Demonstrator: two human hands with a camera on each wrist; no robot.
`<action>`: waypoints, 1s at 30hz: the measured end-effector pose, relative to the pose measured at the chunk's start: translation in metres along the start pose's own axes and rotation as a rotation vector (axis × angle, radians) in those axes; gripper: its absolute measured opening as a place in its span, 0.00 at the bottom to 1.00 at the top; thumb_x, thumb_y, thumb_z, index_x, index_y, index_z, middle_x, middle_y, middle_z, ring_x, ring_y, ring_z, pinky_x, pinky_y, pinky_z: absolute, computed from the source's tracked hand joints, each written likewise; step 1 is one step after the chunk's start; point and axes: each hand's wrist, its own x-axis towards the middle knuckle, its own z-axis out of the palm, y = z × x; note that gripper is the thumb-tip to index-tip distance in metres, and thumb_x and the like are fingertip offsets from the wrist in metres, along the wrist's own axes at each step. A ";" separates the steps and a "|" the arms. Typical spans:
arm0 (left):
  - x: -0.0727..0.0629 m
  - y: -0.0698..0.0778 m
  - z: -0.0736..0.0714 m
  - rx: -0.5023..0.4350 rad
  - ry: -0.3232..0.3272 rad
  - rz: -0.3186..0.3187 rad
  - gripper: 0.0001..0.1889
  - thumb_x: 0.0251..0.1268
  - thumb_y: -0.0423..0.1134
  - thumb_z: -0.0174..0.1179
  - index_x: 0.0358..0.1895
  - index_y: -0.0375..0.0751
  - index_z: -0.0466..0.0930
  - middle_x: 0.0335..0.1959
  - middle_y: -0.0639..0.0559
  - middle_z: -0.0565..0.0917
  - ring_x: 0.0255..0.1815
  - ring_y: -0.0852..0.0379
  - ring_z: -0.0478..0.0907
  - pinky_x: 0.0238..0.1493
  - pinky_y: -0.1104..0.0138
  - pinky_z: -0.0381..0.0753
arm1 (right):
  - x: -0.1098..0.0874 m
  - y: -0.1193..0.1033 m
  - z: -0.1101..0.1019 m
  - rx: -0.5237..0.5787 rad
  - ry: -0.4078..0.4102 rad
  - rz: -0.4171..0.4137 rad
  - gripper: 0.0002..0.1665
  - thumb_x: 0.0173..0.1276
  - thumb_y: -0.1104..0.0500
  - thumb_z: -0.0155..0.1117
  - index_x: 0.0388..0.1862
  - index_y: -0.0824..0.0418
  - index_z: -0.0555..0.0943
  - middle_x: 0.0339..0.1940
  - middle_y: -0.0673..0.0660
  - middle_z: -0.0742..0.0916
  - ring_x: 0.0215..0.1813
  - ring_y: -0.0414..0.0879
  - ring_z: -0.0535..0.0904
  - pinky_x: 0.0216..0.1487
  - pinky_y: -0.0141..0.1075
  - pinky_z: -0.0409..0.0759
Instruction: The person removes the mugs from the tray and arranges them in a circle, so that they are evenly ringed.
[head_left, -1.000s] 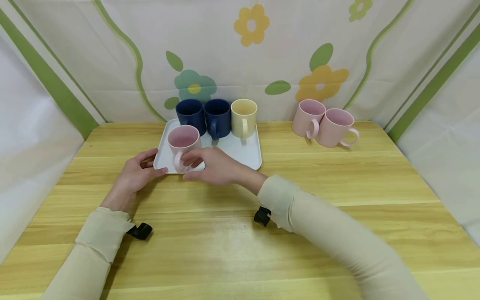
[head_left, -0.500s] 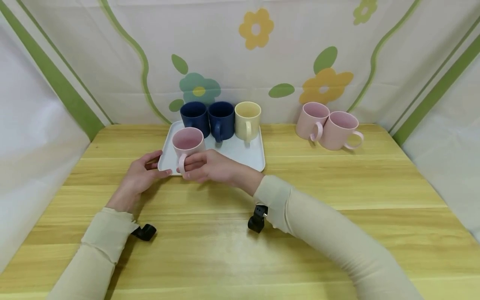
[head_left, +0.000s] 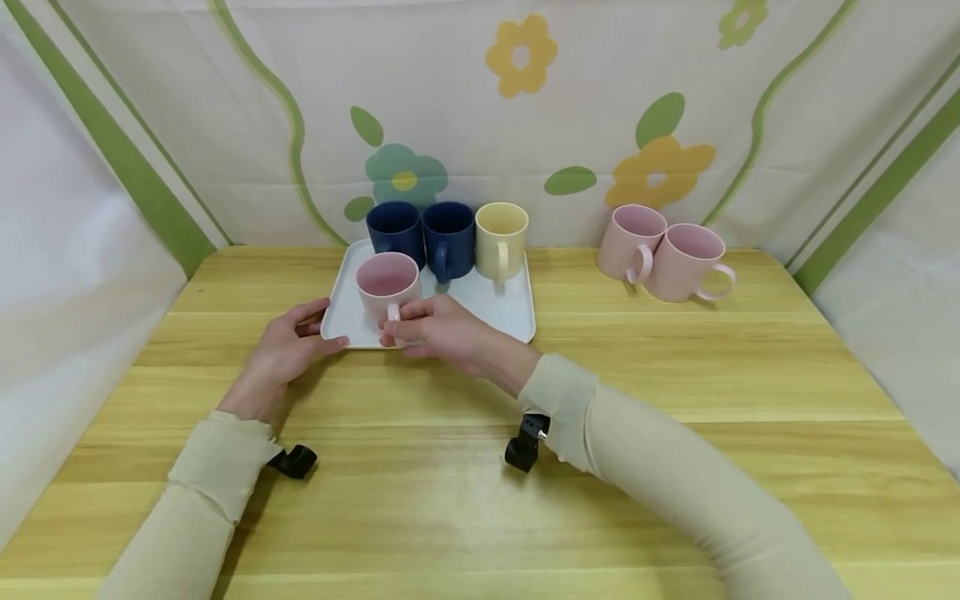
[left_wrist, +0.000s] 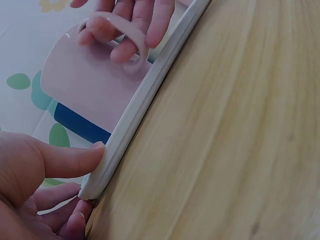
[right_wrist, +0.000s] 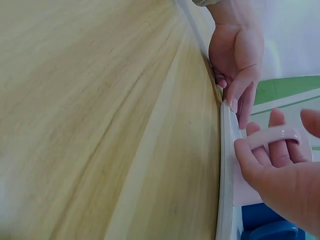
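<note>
A pink mug [head_left: 381, 292] stands at the front left of the white rectangular tray [head_left: 498, 312], its handle facing forward. My right hand [head_left: 453, 333] grips that handle, with fingers passing through the loop [right_wrist: 272, 136] in the right wrist view. The left hand [head_left: 283, 350] pinches the tray's front left corner. In the left wrist view its thumb [left_wrist: 75, 161] lies on the rim, while the other fingers reach beneath the corner. Behind the pink mug, two navy mugs [head_left: 450, 242] and a pale yellow mug [head_left: 501, 240] stand in a row along the tray's back.
Two more pink mugs [head_left: 678, 268] stand side by side on the wooden table [head_left: 450, 500], at the back right. A flowered white curtain [head_left: 450, 100] rises directly behind the table, with white cloth at both sides.
The pink mug has turned so its handle points further right, and it has shifted slightly right on the tray. My right hand has moved with it. The left hand stays at the tray corner.
</note>
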 end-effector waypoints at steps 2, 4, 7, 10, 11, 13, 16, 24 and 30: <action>0.000 0.001 0.000 0.002 0.001 -0.008 0.46 0.72 0.42 0.69 0.87 0.45 0.53 0.83 0.36 0.65 0.75 0.38 0.67 0.60 0.66 0.70 | -0.002 -0.001 -0.001 0.013 0.035 0.006 0.19 0.83 0.60 0.59 0.63 0.73 0.81 0.47 0.58 0.89 0.53 0.45 0.84 0.75 0.51 0.77; 0.000 0.001 0.001 0.003 0.000 -0.015 0.46 0.73 0.42 0.69 0.87 0.46 0.52 0.83 0.37 0.65 0.75 0.38 0.66 0.63 0.64 0.70 | -0.003 -0.001 -0.003 0.017 0.064 0.019 0.20 0.84 0.58 0.58 0.61 0.73 0.82 0.42 0.57 0.90 0.50 0.45 0.85 0.74 0.51 0.78; 0.000 0.001 0.001 0.008 -0.004 -0.020 0.46 0.73 0.43 0.68 0.88 0.46 0.52 0.83 0.37 0.64 0.75 0.38 0.65 0.64 0.62 0.69 | -0.004 -0.001 -0.006 0.011 0.098 0.038 0.19 0.84 0.57 0.58 0.60 0.71 0.84 0.39 0.57 0.91 0.48 0.45 0.87 0.73 0.51 0.79; 0.000 0.000 0.001 0.012 -0.009 -0.013 0.46 0.73 0.43 0.68 0.88 0.45 0.52 0.83 0.36 0.64 0.75 0.38 0.65 0.63 0.62 0.69 | -0.005 -0.002 -0.009 -0.008 0.125 0.037 0.19 0.85 0.56 0.58 0.58 0.69 0.86 0.38 0.56 0.91 0.48 0.45 0.88 0.70 0.49 0.81; 0.000 0.000 0.001 0.014 -0.010 -0.011 0.46 0.73 0.43 0.68 0.88 0.45 0.52 0.83 0.36 0.64 0.75 0.38 0.65 0.62 0.63 0.69 | -0.005 -0.002 -0.009 -0.017 0.132 0.032 0.19 0.85 0.56 0.58 0.58 0.69 0.86 0.38 0.56 0.91 0.48 0.45 0.88 0.69 0.48 0.83; 0.000 0.000 0.001 0.012 -0.012 -0.007 0.46 0.73 0.43 0.69 0.88 0.45 0.52 0.83 0.36 0.64 0.75 0.38 0.65 0.61 0.64 0.69 | -0.007 -0.003 -0.011 -0.028 0.147 0.021 0.19 0.85 0.55 0.58 0.57 0.68 0.87 0.37 0.56 0.90 0.48 0.45 0.88 0.65 0.46 0.84; 0.000 0.000 0.000 0.014 -0.014 -0.004 0.46 0.73 0.42 0.69 0.88 0.45 0.51 0.83 0.36 0.64 0.76 0.38 0.65 0.61 0.65 0.68 | -0.009 -0.003 -0.014 -0.029 0.159 0.003 0.19 0.84 0.55 0.59 0.56 0.69 0.87 0.35 0.55 0.90 0.46 0.44 0.88 0.61 0.43 0.85; -0.001 0.003 0.001 0.015 -0.015 -0.024 0.47 0.73 0.43 0.69 0.88 0.46 0.50 0.85 0.37 0.62 0.77 0.37 0.64 0.68 0.58 0.69 | -0.022 -0.005 -0.019 -0.031 0.175 -0.056 0.17 0.82 0.56 0.62 0.52 0.70 0.89 0.31 0.54 0.91 0.46 0.44 0.88 0.53 0.39 0.88; 0.001 0.002 0.000 0.034 -0.010 -0.016 0.47 0.73 0.44 0.69 0.88 0.45 0.51 0.84 0.36 0.63 0.76 0.38 0.65 0.64 0.62 0.70 | -0.040 -0.011 -0.026 -0.034 0.188 -0.101 0.18 0.81 0.56 0.63 0.51 0.70 0.89 0.36 0.57 0.92 0.49 0.47 0.90 0.57 0.42 0.88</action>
